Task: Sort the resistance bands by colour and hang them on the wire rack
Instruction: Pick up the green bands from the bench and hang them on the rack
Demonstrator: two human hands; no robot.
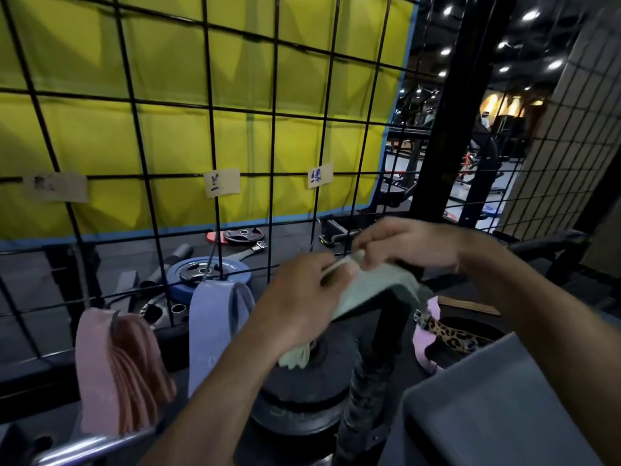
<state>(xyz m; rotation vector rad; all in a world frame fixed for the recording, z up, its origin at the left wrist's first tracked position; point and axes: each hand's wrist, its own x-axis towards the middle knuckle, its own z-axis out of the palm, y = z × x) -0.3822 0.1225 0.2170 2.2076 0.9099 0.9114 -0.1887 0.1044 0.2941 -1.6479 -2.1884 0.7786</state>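
The pale green fabric resistance band (376, 290) hangs in front of the black wire grid rack (275, 129), stretched between both hands, likely to open its loop for hooking under the rack's rightmost paper label (320, 175). It looks soft, flat and woven, its lower end drooping crumpled. The left hand (295, 301) grips one edge with curled fingers; the right hand (406, 243) pinches the other edge in its fingers. Left of the green band, a lilac fabric band (208, 331) and pink fabric bands (114, 371) already hang from the rack.
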